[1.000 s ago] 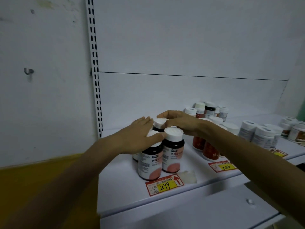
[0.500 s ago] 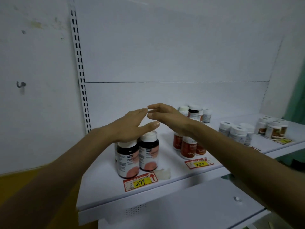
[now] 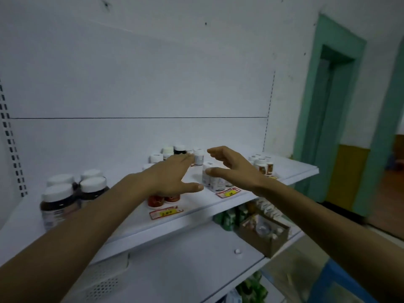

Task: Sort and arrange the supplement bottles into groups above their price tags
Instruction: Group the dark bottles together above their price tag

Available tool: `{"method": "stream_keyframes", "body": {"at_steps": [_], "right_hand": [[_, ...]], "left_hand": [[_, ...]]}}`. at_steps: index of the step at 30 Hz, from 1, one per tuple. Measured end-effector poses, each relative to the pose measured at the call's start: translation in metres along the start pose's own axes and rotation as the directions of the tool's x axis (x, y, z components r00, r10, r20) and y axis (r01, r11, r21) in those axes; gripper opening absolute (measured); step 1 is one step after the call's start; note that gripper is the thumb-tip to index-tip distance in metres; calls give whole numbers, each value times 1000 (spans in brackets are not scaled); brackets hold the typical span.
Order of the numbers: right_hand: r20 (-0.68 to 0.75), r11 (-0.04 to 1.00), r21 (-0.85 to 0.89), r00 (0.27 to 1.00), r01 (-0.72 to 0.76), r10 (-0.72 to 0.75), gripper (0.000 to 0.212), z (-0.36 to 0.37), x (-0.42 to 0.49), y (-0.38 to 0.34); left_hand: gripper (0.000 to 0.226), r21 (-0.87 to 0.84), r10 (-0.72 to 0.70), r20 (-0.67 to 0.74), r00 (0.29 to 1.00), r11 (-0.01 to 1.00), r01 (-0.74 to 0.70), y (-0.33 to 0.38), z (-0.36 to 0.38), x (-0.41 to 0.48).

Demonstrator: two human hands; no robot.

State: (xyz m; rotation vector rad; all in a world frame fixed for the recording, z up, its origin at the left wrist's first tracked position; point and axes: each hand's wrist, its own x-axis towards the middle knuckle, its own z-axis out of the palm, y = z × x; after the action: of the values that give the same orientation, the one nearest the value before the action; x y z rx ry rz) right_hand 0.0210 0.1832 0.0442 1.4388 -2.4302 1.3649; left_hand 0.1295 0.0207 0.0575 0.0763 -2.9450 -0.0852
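Both my hands hover over the white shelf (image 3: 135,224), holding nothing. My left hand (image 3: 172,178) is spread open above the red bottles (image 3: 162,199), which stand behind a red and yellow price tag (image 3: 165,212). My right hand (image 3: 235,168) is open with fingers loosely curved, just above the small white bottles (image 3: 215,184) and their price tag (image 3: 228,192). Dark bottles with white caps (image 3: 72,193) stand grouped at the left. A mixed cluster of bottles (image 3: 175,153) sits at the back. More white bottles (image 3: 262,162) stand far right.
Below the shelf a cardboard box (image 3: 265,234) holds packets beside green packages (image 3: 229,216). A slotted upright (image 3: 11,145) runs along the left. A green door frame (image 3: 317,119) stands to the right, past the shelf's end.
Both hands lifted off the dark bottles at the left and moved right along the shelf, over the red and small white bottles. The view swung right with them.
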Motion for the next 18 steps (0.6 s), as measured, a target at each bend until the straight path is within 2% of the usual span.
{"method": "stream_keyframes", "body": {"at_steps": [6, 10, 14, 18], "right_hand": [[24, 995, -99, 1000, -3, 5, 53, -32, -24, 26], [49, 993, -115, 998, 34, -28, 52, -30, -10, 33], [57, 980, -166, 993, 110, -102, 55, -24, 24, 36], [120, 957, -246, 984, 156, -129, 57, -19, 70, 34]], "left_hand": [[90, 53, 25, 50, 998, 998, -28, 31, 15, 22], [86, 91, 19, 24, 1000, 996, -21, 33, 5, 37], [85, 152, -1, 3, 1000, 988, 0, 11, -6, 61], [85, 156, -83, -14, 996, 984, 84, -34, -13, 83]]}}
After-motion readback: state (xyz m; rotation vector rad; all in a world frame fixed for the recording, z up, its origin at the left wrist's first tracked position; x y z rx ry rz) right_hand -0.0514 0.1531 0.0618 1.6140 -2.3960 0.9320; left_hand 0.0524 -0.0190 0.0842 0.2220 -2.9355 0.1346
